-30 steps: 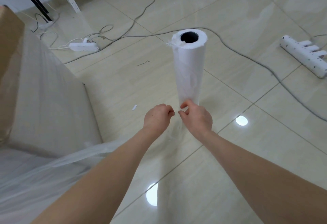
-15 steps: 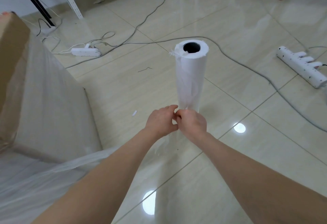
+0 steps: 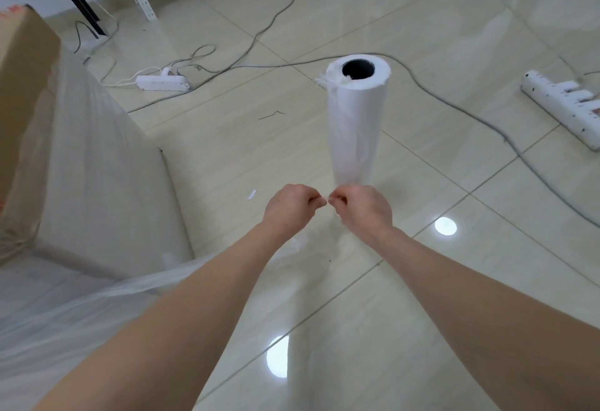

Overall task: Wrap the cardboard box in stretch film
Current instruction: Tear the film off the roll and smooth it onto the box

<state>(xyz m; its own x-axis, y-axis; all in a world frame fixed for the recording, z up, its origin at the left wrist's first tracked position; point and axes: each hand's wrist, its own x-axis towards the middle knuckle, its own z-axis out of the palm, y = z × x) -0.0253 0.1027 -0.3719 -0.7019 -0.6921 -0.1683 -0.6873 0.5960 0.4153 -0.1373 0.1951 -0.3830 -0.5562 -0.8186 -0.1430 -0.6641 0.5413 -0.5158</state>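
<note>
A white roll of stretch film (image 3: 355, 124) stands upright on the tiled floor, hollow core facing up. Just in front of its base, my left hand (image 3: 290, 207) and my right hand (image 3: 363, 207) are pinched close together, fingertips almost touching, on the thin clear film between them. A sheet of loose film (image 3: 107, 297) stretches from my hands toward the cardboard box (image 3: 22, 86) at the left. The box's visible side is covered in cloudy film (image 3: 97, 176); its top left corner shows bare brown cardboard.
A white power strip (image 3: 162, 82) with cables lies behind the box. A longer power strip (image 3: 561, 107) lies at the right. A grey cable (image 3: 470, 112) curves across the floor behind the roll. A small white scrap (image 3: 252, 194) lies near my left hand.
My hands came together in front of the roll's base, then parted slightly. The view has tilted up a little; the roll stays upright in place.
</note>
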